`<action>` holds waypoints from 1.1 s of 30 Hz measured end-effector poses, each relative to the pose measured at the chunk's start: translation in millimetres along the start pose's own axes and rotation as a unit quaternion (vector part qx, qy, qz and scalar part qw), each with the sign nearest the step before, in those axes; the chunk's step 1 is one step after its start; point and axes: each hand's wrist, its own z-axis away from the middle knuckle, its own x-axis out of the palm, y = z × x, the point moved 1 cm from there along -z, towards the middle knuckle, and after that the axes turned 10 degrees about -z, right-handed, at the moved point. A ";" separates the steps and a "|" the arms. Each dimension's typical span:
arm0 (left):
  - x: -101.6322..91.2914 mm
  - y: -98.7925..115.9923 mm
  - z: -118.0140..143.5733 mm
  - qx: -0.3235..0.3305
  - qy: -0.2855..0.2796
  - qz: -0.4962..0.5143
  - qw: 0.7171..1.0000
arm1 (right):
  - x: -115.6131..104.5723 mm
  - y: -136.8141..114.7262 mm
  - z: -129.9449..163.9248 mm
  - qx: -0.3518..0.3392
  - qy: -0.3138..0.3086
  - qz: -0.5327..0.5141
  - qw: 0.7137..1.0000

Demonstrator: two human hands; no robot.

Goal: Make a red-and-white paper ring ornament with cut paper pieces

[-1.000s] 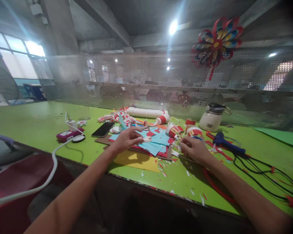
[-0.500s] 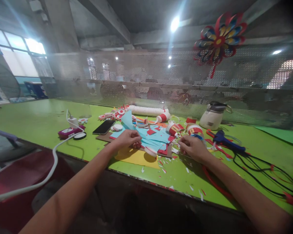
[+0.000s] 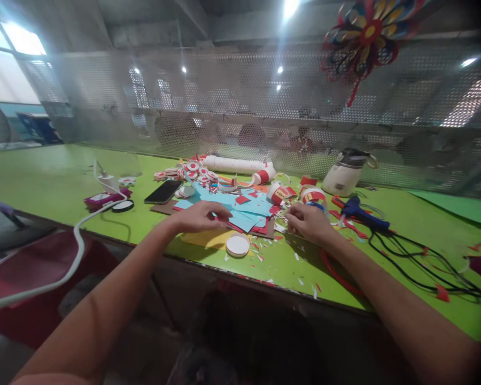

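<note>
The round white paper disc (image 3: 238,245), let go by the left hand (image 3: 203,217), now loosely open and empty, lies at the yellow sheet's (image 3: 206,239) edge near the worktop's (image 3: 272,263) front, while the right hand (image 3: 309,222) is curled closed, any contents hidden.

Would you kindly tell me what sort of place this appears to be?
Probably a craft workshop: blue paper and red-and-white paper cups lie among paper scraps on the green table, near what looks like a blue glue gun.
</note>
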 end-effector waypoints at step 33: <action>57.3 27.7 -125.2 -0.025 -0.118 0.380 0.917 | -1.6 7.8 -0.7 0.006 0.059 -0.050 0.997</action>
